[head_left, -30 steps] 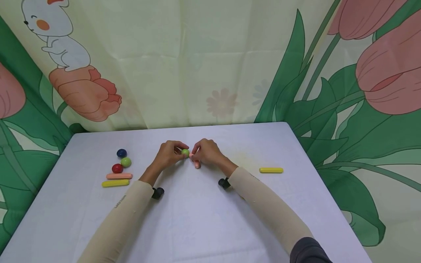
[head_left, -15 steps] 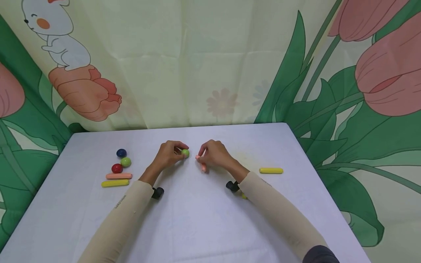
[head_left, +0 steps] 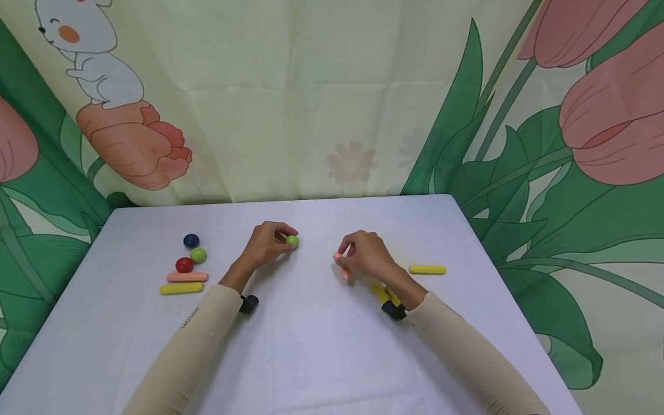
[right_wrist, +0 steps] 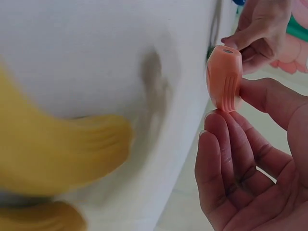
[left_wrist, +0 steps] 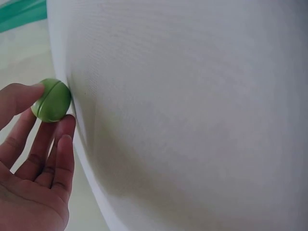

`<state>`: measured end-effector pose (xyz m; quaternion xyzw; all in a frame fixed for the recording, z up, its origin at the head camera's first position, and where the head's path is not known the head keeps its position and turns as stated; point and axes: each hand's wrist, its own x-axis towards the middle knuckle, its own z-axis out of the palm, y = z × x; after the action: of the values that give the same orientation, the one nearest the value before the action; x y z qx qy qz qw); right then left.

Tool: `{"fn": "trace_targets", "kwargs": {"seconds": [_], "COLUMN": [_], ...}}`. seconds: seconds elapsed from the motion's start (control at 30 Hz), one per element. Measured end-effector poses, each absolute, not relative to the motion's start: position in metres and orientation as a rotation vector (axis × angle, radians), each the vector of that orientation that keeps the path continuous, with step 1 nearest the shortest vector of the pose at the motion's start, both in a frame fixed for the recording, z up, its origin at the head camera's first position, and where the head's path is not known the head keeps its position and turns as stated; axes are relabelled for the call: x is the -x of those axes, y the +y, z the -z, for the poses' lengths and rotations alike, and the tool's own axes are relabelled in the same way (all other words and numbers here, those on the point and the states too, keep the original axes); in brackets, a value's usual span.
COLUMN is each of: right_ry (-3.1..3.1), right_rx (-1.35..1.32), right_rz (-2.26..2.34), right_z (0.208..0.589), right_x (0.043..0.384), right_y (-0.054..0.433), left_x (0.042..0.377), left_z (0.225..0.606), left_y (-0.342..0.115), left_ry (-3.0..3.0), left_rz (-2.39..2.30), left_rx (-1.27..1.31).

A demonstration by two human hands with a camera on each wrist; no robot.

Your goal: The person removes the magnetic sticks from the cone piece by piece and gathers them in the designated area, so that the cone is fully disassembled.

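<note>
My left hand (head_left: 266,243) pinches a green ball (head_left: 293,242) between thumb and fingertips, just over the table. In the left wrist view the green ball (left_wrist: 54,100) has a groove round it. To the right, my right hand (head_left: 367,253) pinches a pink, ridged piece (head_left: 346,275) by thumb and fingers. The right wrist view shows that pink piece (right_wrist: 224,82) nearly end-on, with a dark spot in its end. Two curved yellow pieces (head_left: 380,293) lie below the right wrist, partly hidden by the wrist camera.
On the left of the white table (head_left: 290,357) lie a blue ball (head_left: 191,241), a green ball (head_left: 198,255), a red ball (head_left: 184,265), a pink stick (head_left: 187,277) and a yellow stick (head_left: 181,288). Another yellow stick (head_left: 427,270) lies right of the right hand.
My right hand has drawn away rightward and slightly nearer with the pink piece, apart from the green ball. The curved yellow pieces have come into sight. The left hand stays put.
</note>
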<state>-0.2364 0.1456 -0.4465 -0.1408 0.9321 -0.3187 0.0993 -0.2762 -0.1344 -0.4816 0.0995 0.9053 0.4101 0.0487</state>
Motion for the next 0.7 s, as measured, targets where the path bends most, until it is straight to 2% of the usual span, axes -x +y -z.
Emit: {"fn": "trace_targets", "kwargs": {"seconds": [0.3, 0.7], "right_ry": [2.797, 2.819], "right_rx": [0.355, 0.294], "right_rz": [0.908, 0.866], "right_z": [0.453, 0.46], "right_x": [0.212, 0.182], "right_y": [0.173, 0.185], "left_x": [0.276, 0.276], "left_z": [0.482, 0.482], "left_y": [-0.134, -0.134], "left_ry": [2.749, 2.751], "left_rz": [-1.258, -1.259], "left_rx": [-0.305, -0.311]}}
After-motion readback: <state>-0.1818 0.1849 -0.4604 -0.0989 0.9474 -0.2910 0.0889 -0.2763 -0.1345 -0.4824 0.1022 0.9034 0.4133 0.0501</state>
